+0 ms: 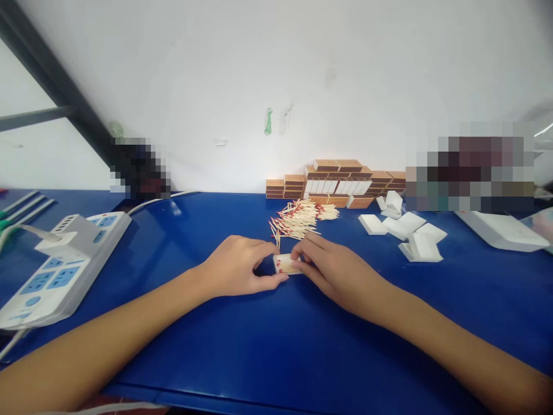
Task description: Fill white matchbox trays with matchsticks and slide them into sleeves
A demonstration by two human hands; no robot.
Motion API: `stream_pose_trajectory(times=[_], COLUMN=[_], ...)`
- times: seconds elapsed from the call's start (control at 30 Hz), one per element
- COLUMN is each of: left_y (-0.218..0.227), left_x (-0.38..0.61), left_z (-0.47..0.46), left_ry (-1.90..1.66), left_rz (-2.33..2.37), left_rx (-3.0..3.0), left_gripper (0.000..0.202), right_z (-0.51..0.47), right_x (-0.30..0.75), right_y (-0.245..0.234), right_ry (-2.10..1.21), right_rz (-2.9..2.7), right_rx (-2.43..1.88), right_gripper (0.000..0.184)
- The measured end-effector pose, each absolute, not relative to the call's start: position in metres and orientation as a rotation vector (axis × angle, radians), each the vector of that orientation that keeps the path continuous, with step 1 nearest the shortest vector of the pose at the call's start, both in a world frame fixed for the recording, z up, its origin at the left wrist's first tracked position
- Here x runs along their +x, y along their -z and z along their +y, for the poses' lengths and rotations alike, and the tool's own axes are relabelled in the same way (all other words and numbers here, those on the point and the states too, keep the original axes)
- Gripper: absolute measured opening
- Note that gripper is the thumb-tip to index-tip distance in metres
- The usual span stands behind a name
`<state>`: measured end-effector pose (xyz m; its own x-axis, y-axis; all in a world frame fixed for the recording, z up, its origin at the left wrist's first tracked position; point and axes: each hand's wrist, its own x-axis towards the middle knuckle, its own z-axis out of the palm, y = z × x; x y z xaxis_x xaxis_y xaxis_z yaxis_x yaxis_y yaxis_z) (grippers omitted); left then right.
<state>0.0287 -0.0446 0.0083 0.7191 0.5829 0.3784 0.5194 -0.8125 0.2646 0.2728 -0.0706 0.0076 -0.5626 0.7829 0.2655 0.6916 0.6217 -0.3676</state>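
A small white matchbox tray (276, 268) lies on the blue table, with red-tipped matches (285, 264) lying lengthwise in it. My left hand (239, 268) grips the tray's left end, thumb at the near side and fingers at the far side. Over the right end, my right hand (334, 268) has its thumb and fingers drawn together on the matches; its fingers hide that end of the tray. Just beyond both hands is a loose heap of matches (298, 220), with a few stray ones at its near edge.
Brown matchboxes (337, 167) are stacked against the wall. Several white trays (417, 233) lie scattered to the right, near a larger white box (503, 230). At left sits a white power strip (71, 274) with a plugged-in cable. The blue table (259, 346) ends close in front of me.
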Motion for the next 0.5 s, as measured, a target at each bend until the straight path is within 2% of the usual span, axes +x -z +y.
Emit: stream_pose_trajectory(times=[0.23, 0.37, 0.5], left_y=[-0.008, -0.007, -0.008], left_x=[0.029, 0.029, 0.028], left_z=[-0.048, -0.048, -0.046], left_ry=[-0.658, -0.656, -0.657], left_rz=[0.79, 0.773, 0.801], left_rx=[2.793, 2.837, 2.839], left_gripper=[0.029, 0.03, 0.03], right_z=[-0.041, -0.031, -0.029], right_x=[0.289, 0.282, 0.28], right_y=[0.004, 0.009, 0.01], right_ry=[-0.203, -0.066, -0.08], right_rz=[-2.221, -2.234, -2.271], right_rx=[-1.298, -1.292, -1.308], right_gripper=[0.008, 0.012, 0.012])
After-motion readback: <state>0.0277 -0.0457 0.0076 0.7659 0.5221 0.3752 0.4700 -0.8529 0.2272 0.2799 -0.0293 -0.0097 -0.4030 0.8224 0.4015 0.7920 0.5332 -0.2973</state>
